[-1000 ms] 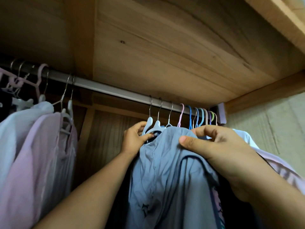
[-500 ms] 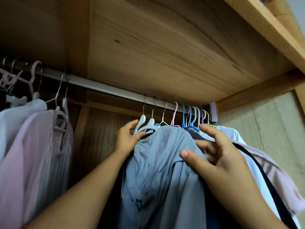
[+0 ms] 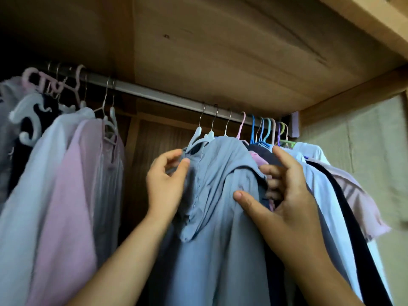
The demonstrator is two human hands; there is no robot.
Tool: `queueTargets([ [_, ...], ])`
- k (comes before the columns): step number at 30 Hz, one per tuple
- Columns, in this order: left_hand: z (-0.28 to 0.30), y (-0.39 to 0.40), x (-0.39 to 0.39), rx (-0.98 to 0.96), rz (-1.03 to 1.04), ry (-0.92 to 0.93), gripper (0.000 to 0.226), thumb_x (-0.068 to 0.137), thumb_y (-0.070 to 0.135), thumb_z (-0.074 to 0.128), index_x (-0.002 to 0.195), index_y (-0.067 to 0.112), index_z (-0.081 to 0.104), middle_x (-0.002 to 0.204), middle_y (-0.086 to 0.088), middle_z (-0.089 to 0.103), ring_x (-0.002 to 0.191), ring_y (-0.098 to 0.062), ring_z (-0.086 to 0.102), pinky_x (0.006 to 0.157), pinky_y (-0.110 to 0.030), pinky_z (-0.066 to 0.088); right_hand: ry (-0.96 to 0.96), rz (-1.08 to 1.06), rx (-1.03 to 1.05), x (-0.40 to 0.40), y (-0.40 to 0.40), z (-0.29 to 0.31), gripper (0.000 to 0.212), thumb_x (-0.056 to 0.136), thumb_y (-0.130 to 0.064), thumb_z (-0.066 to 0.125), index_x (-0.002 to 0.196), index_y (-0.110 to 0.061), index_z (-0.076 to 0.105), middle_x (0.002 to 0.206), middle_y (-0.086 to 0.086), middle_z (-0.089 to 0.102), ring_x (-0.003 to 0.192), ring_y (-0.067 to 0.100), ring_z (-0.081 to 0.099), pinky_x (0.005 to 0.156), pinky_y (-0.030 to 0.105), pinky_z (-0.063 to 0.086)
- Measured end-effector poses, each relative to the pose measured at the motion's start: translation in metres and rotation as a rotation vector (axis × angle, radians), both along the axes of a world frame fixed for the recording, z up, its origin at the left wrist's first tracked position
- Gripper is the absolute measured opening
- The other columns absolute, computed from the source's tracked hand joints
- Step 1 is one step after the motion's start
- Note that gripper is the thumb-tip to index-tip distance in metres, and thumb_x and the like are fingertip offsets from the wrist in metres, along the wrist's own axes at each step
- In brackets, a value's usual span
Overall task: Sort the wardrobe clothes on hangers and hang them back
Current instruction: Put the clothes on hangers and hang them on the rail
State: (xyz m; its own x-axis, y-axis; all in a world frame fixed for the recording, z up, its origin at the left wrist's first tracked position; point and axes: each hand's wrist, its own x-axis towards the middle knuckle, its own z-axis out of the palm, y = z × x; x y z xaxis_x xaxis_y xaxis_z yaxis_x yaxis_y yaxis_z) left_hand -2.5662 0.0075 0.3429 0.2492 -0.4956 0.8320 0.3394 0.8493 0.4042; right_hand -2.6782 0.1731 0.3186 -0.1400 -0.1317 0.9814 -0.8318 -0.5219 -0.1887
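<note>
Left hand (image 3: 166, 180) pinched blue-grey shirt (image 3: 218, 195) collar; right hand (image 3: 284, 195) spread on shoulder. Light, limp fabric, probably slippery on hanger (image 3: 198, 140); best lifted by hook.

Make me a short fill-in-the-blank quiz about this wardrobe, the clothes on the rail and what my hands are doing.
1. The left hand pinches the collar of the ____ shirt.
2. The hangers hook over a metal ____ under the wooden shelf.
3. The pink garment hangs to the ____ of the bare gap.
4. The right hand has its ____ on the shirt's shoulder.

Missing words: blue; rail; left; thumb
</note>
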Motion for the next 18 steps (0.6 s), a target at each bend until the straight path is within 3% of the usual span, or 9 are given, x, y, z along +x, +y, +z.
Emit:
queueTargets([
  [5,-0.074,0.081,0.030,-0.003,-0.007,-0.111,0.017,0.085,0.009,0.067,0.098,0.020,0.067,0.099,0.001,0.068,0.084,0.002,0.061,0.076,-0.009,0.044,-0.013,0.076,-0.040,0.010,0.025,-0.042,0.074,0.064,-0.044,0.074,0.125,-0.059,0.034,0.118,-0.015,0.052,0.102,0.008,0.058,0.086,0.021,0.047],
  [10,-0.161,0.134,0.065,0.055,0.152,-0.254,0.021,0.076,0.041,0.062,0.095,0.032,0.066,0.097,0.008,0.067,0.087,-0.002,0.063,0.075,-0.009,0.044,-0.145,0.261,-0.112,0.029,0.048,-0.105,0.050,0.073,-0.037,0.068,0.118,-0.041,0.049,0.111,-0.007,0.057,0.094,0.016,0.060,0.084,0.033,0.049],
  [14,-0.227,0.186,0.101,0.216,0.277,-0.374,0.013,0.078,0.038,0.064,0.091,0.036,0.065,0.093,0.016,0.069,0.081,0.002,0.063,0.074,-0.009,0.045,-0.161,0.395,0.021,0.060,0.060,-0.163,0.040,0.075,-0.033,0.066,0.113,-0.038,0.053,0.105,-0.004,0.061,0.087,0.013,0.061,0.081,0.030,0.050],
  [18,-0.274,0.247,0.146,0.357,0.439,-0.506,0.016,0.077,0.047,0.057,0.089,0.038,0.064,0.085,0.018,0.068,0.068,-0.002,0.062,0.066,-0.012,0.046,-0.093,0.507,0.224,0.101,0.076,-0.214,0.038,0.077,-0.036,0.062,0.113,-0.042,0.051,0.098,-0.014,0.061,0.082,0.010,0.062,0.078,0.020,0.048],
])
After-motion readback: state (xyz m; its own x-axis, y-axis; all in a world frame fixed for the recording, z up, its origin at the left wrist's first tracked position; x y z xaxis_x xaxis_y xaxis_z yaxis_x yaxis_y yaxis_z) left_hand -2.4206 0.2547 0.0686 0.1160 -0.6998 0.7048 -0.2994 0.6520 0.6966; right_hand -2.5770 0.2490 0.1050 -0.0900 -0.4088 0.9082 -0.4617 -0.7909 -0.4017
